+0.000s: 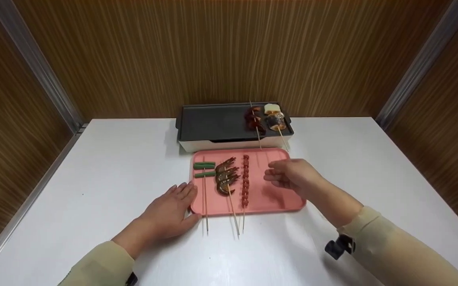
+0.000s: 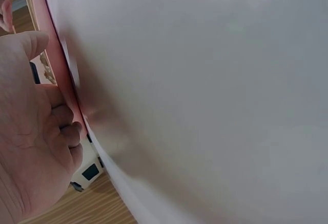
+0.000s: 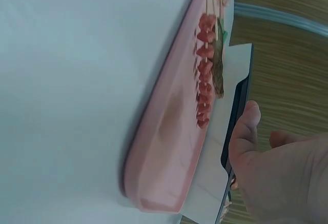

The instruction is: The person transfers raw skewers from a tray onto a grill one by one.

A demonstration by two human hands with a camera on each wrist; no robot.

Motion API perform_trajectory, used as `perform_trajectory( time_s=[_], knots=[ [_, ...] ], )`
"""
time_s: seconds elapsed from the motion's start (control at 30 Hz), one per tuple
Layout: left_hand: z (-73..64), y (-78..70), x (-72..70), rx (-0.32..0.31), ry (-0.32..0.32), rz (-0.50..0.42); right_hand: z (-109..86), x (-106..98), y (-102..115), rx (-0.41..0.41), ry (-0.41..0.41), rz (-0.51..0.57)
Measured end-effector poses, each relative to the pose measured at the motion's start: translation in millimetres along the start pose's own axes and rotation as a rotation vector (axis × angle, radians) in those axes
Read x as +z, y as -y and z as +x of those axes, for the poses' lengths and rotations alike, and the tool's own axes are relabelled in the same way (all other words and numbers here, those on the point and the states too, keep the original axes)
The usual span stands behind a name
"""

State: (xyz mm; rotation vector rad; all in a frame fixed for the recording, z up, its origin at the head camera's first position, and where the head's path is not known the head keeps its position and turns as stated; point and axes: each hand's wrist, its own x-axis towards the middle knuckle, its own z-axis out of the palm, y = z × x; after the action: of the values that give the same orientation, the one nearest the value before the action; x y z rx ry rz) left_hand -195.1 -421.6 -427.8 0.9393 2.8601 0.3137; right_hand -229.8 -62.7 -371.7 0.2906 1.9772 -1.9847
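Fingers (image 1: 190,194) of my left hand (image 1: 170,212) touch the tray (image 1: 261,192) at eight o'clock, nearly straight; my empty right hand (image 1: 294,174) hovers, loosely bent, at three.

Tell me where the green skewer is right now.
In the head view, the green skewer lies at the left end of the pink tray, just left of the shrimp skewer and near the left hand.

Left hand (image 1: 173,210) and right hand (image 1: 292,174) each cover a bit of pink tray (image 1: 259,198) rim. Both sleeves (image 1: 98,264) run off head view's bottom edge. Left wrist view: left hand cropped, tray mostly hidden. Right wrist view: food (image 1: 275,120) past right hand mostly blocked. Speck (image 1: 82,194) left of left hand: too small.
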Motion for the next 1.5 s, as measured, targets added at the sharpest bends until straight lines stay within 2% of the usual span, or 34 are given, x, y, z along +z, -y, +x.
perform_trajectory(
  time_s=[0.23, 0.4, 0.6, 0.9, 1.5],
  knots=[
    [0.1, 0.7, 0.4, 0.001, -0.006, 0.013, -24.2, 2, -16, -0.017, 0.086, -0.019],
    [0.3, 0.3, 0.2, 0.004, 0.002, 0.018, -38.3, 7, -27, 0.015, 0.111, -0.004],
    [0.0, 0.1, 0.5, 0.004, -0.001, 0.016, -49.6, 16, -39, 0.025, 0.142, -0.054],
    [-2.5, 0.0, -0.1, -0.001, 0.010, -0.008, -58.6, 27, -54, 0.054, 0.239, -0.017],
    [0.1, -0.6, -0.1, -0.011, 0.018, 0.011, -60.3, 40, -65, 0.084, 0.270, 0.001]
  ],
)
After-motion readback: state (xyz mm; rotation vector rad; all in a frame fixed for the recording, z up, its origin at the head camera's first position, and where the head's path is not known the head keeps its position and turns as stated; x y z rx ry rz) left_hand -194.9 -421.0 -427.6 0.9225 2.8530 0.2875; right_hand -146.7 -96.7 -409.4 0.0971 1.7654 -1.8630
